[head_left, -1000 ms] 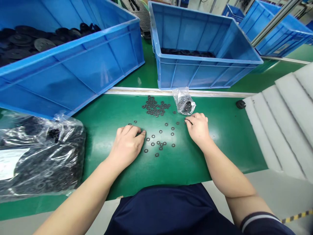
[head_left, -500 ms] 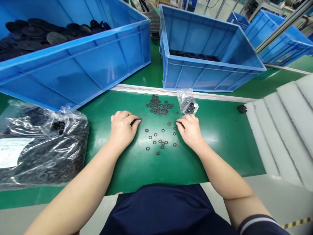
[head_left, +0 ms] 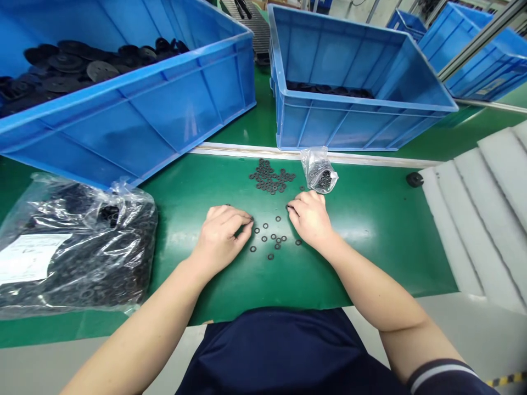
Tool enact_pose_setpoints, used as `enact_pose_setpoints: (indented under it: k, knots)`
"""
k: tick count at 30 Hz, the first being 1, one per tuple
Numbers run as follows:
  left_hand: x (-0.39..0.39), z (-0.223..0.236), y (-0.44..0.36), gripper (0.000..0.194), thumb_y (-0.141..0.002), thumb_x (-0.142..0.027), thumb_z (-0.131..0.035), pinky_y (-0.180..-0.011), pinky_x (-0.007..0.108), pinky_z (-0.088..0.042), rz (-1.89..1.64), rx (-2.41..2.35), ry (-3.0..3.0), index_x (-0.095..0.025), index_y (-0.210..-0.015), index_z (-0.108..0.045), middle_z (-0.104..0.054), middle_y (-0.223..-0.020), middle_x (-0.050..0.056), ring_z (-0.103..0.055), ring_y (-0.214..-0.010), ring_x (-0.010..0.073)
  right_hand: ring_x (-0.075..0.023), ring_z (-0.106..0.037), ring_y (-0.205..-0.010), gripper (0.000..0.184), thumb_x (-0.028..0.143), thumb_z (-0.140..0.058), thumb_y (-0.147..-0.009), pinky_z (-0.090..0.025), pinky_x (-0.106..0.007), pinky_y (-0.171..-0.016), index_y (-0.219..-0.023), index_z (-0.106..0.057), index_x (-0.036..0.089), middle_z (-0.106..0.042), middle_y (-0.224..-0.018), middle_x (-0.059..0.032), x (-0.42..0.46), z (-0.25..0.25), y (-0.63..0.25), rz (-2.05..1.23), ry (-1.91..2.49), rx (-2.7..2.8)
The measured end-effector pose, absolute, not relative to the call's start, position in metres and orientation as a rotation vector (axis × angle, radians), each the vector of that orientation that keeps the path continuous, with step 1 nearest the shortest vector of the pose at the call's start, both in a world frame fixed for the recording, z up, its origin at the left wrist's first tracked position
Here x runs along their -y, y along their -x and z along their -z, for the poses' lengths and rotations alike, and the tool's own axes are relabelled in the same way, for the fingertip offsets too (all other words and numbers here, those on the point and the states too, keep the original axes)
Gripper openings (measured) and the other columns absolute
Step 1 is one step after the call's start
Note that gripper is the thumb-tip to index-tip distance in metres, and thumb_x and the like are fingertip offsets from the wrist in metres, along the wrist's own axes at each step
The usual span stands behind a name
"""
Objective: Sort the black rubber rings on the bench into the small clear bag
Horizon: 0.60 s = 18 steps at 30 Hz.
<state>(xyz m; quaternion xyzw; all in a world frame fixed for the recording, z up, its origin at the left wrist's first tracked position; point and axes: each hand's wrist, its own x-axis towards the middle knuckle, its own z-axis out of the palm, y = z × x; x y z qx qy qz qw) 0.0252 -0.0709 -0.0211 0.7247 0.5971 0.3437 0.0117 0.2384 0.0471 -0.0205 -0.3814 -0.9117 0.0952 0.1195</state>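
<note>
Small black ring washers [head_left: 264, 226] lie scattered on the green tabletop between my hands. Beyond them is a denser cluster of washers [head_left: 272, 178]. At the left edge of the scattered ones, my left hand [head_left: 222, 236] is closed in a pinch on a dark washer [head_left: 252, 219], only partly visible at the fingertips. My right hand [head_left: 310, 219] also pinches, with the dark edge of a washer [head_left: 288, 207] showing at its fingertips. Just beyond the right hand sits a small clear bag [head_left: 319, 170] of washers.
A large clear bag [head_left: 82, 252] full of black parts lies at left. Two blue crates [head_left: 185, 104] [head_left: 362, 123] with black discs stand at the back. White foam slabs [head_left: 461, 203] and a black round part [head_left: 414, 179] are at right.
My left hand has moved right and toward me, to the edge of the scattered washers. My right hand has shifted slightly left. The view has shifted a little.
</note>
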Motion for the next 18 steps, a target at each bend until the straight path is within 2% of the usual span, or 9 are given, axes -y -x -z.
enact_pose_setpoints:
  k: [9, 14, 18]
  knots:
    - [0.075, 0.026, -0.032, 0.017, -0.097, -0.022, -0.054, -0.084, 0.04, -0.045, -0.866, -1.713, -2.3, -0.021, -0.103, -0.07, -0.074, -0.096, 0.007, -0.063, -0.091, 0.0223, -0.0274, -0.049, -0.096, 0.025, 0.021, -0.051, -0.097, -0.032, -0.041, -0.082, -0.091, -0.076, 0.021, -0.066, -0.096, -0.01, -0.043, 0.017, -0.236, -0.282, 1.192, 2.68]
    - [0.076, 0.033, -0.03, 0.018, -0.097, -0.023, -0.054, -0.081, 0.038, -0.047, -0.833, -1.672, -2.292, -0.019, -0.101, -0.071, -0.071, -0.095, 0.008, -0.06, -0.091, 0.0222, -0.026, -0.048, -0.097, 0.025, 0.02, -0.052, -0.098, -0.031, -0.04, -0.082, -0.091, -0.076, 0.021, -0.067, -0.098, -0.0092, -0.043, 0.016, -0.235, -0.277, 1.198, 2.722]
    - [0.073, 0.037, -0.027, 0.016, -0.096, -0.025, -0.057, -0.082, 0.039, -0.048, -0.866, -1.664, -2.253, -0.019, -0.097, -0.072, -0.071, -0.092, 0.007, -0.06, -0.089, 0.0216, -0.0258, -0.046, -0.098, 0.031, 0.023, -0.046, -0.102, -0.028, -0.041, -0.082, -0.098, -0.076, 0.019, -0.066, -0.098, -0.0105, -0.04, 0.016, -0.238, -0.185, 1.168, 2.788]
